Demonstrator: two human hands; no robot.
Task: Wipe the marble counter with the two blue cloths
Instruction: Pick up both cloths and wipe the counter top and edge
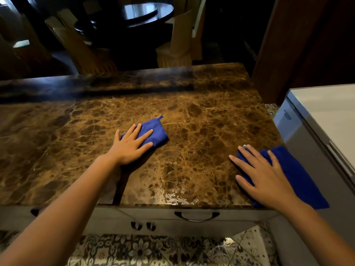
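Dark round dining table with a glossy top, beyond the far edge of the counter, catching pale reflected light. Tan chairs around it: one at the left, one at the right, both with fluted bases. Dark wood panel, upright, at the right. White appliance just beside it, nearer the camera. Pale cabinet front below, carrying a curved dark drawer handle. Floor tiles patterned with flowers. Room dim at the back, warm light nearer.
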